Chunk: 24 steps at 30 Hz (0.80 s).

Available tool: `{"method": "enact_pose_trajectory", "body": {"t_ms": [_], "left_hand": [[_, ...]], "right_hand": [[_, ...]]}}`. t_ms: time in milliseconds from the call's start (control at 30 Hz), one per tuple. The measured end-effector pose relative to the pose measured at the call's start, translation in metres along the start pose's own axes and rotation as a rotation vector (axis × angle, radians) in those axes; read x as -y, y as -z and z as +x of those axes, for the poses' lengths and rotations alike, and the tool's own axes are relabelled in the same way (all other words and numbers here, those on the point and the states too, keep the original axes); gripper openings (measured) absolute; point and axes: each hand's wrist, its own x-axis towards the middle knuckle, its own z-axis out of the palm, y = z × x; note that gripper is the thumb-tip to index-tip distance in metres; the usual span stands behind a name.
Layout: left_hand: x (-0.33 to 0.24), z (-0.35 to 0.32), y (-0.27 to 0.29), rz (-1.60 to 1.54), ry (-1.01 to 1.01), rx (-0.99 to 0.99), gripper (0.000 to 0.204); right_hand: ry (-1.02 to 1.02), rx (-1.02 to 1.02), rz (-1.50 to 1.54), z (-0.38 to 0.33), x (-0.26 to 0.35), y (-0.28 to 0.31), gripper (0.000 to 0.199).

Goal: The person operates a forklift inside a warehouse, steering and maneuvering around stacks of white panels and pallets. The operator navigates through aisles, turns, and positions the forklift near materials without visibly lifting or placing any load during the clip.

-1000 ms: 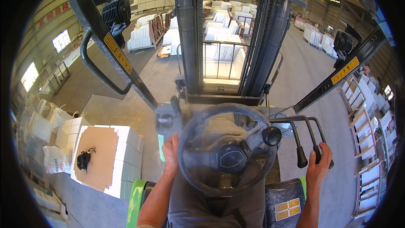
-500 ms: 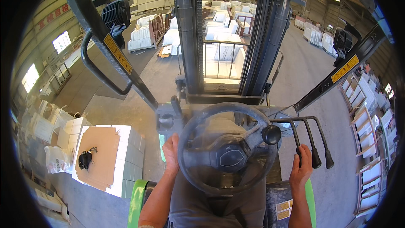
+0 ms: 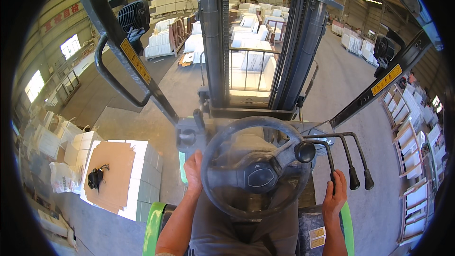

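Three levers right of the steering wheel: my right hand has shifted from the outer ones to the inner lever, fingers closed round its knob, so that control seems in play. Left hand unchanged beside the rim (can't tell whether gripping).
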Motion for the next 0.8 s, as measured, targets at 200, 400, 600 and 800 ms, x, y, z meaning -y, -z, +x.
{"method": "enact_pose_trajectory", "body": {"t_ms": [200, 400, 600, 800], "left_hand": [[0.002, 0.000, 0.000, 0.014, -0.012, 0.001, 0.047], [0.001, 0.001, 0.001, 0.121, -0.015, -0.017, 0.049], [-0.005, -0.001, -0.001, 0.087, -0.007, -0.018, 0.049], [-0.002, -0.004, 0.000, 0.081, 0.018, -0.030, 0.050]], "right_hand": [[-0.013, 0.010, -0.002, -0.013, 0.000, 0.002, 0.030], [-0.046, 0.008, 0.032, -0.014, 0.002, 0.000, 0.030], [0.004, -0.003, 0.018, -0.006, 0.004, 0.003, 0.030], [0.010, 0.013, 0.044, 0.010, 0.002, 0.002, 0.029]]}}
